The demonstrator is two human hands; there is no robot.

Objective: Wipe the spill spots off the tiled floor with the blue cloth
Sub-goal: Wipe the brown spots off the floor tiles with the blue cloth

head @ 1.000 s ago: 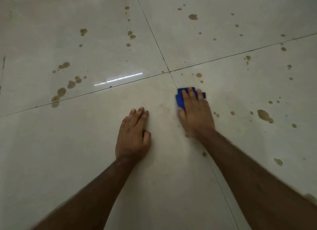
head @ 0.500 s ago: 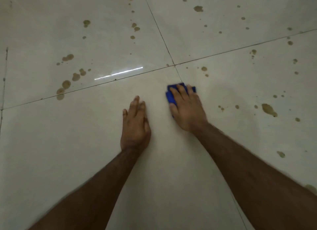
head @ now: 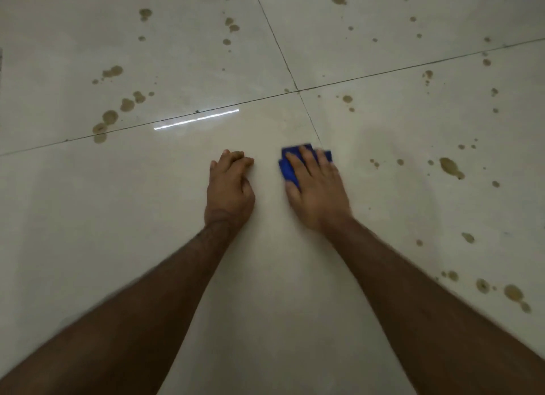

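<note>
My right hand (head: pixel 317 191) lies flat on the folded blue cloth (head: pixel 287 167) and presses it onto the glossy beige tiled floor (head: pixel 118 232), just left of a grout line. Only the cloth's far and left edges show around my fingers. My left hand (head: pixel 230 188) rests on the floor beside it, fingers curled, holding nothing. Brown spill spots dot the tiles: a large one (head: pixel 449 167) to the right, small ones (head: pixel 374 162) near the cloth, a cluster (head: pixel 110 117) at the far left.
Grout lines cross at a joint (head: pixel 298 91) beyond my hands. More brown spots lie on the far tiles (head: pixel 233 27) and at the near right (head: pixel 513 293). A bright light reflection (head: pixel 196 119) streaks the floor.
My right hand has slid the cloth left and nearer, off the grout line area. My left hand has curled its fingers. The view has shifted so the floor appears lower.
</note>
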